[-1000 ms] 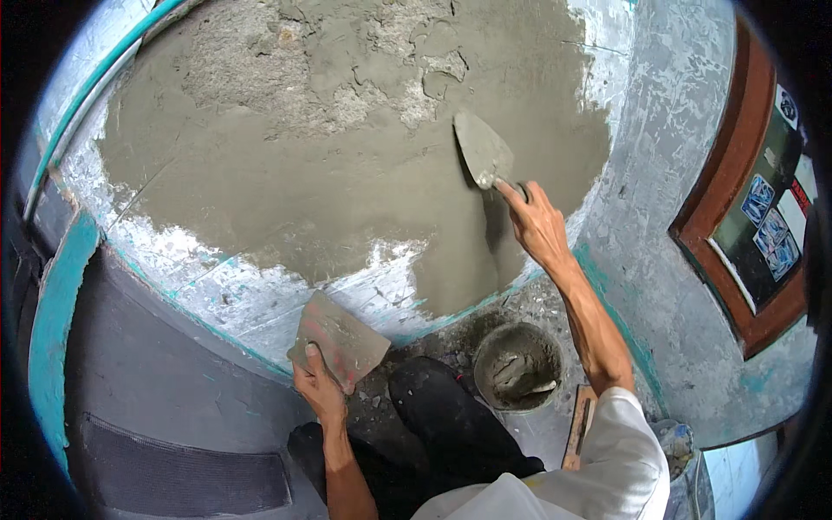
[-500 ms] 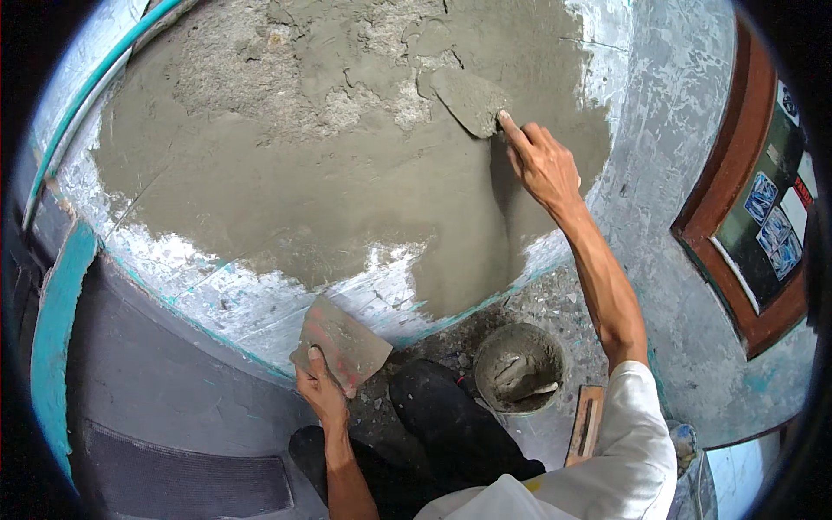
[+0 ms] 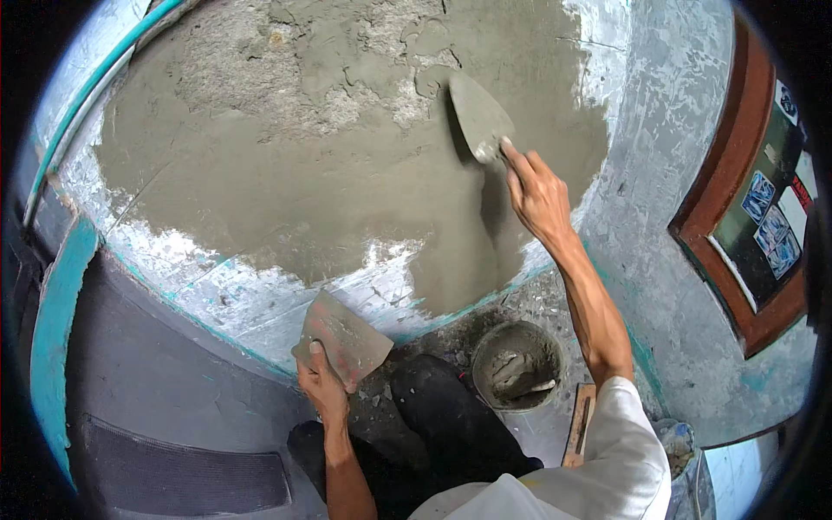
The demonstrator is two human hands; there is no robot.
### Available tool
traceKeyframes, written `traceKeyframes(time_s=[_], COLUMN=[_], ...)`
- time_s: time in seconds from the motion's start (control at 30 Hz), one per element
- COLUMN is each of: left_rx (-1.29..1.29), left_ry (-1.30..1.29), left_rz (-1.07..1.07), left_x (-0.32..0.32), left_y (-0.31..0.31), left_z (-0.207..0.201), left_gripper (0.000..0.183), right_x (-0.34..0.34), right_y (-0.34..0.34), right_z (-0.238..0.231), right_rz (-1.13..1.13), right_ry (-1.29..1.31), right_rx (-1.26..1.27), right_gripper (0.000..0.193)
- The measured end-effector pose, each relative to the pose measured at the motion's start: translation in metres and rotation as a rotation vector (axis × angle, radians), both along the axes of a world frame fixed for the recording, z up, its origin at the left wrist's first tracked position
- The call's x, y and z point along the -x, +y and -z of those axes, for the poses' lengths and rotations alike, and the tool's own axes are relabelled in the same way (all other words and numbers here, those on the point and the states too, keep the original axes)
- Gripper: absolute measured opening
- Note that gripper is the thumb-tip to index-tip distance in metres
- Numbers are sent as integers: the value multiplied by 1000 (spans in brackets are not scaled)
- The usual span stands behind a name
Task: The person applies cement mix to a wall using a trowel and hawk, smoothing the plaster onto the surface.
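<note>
My right hand (image 3: 541,196) is closed round the handle of a trowel (image 3: 481,114). The trowel's broad, mortar-smeared blade points up and left, in front of the wall, and casts a shadow there. Behind it spreads grey-green wet mortar (image 3: 347,191), with rough bare patches (image 3: 238,78) higher up. Low at the left, my left hand (image 3: 321,381) grips a flat, roughly square board (image 3: 345,338) with reddish streaks and mortar residue, thumb lying on its face. The fingers under the board are hidden.
A round bucket (image 3: 518,364) with mortar and a stick-like handle stands by my knee. Right of it lies a wooden float (image 3: 579,425). A brown-framed panel (image 3: 724,217) is on the right wall. A teal pipe (image 3: 91,87) runs at upper left. A dark mat (image 3: 186,472) lies lower left.
My right hand and the trowel have moved slightly down. The blade has turned more upright and now shows a smoother face with a shadow beside it. My left hand and board have hardly moved.
</note>
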State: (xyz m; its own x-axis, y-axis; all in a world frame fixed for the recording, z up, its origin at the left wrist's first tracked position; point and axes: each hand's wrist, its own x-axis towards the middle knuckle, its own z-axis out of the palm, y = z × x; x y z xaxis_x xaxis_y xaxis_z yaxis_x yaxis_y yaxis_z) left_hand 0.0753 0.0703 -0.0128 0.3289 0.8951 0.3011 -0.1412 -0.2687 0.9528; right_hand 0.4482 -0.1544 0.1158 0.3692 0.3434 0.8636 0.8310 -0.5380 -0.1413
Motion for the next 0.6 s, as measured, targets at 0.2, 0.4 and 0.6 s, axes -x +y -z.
traceKeyframes(time_s=[0.2, 0.4, 0.6], left_rx=[29, 97, 170], left_ry=[-7, -65, -83], left_rz=[14, 2, 69], left_x=[-4, 0, -5], left_y=[5, 5, -5], left_z=[2, 2, -5], left_gripper=[45, 45, 49], right_x=[-1, 60, 113], right_y=[40, 1, -24], right_z=[-9, 47, 66], right_rz=[12, -197, -402], right_ry=[-83, 281, 920], right_rx=[100, 55, 48], right_gripper=[47, 45, 58])
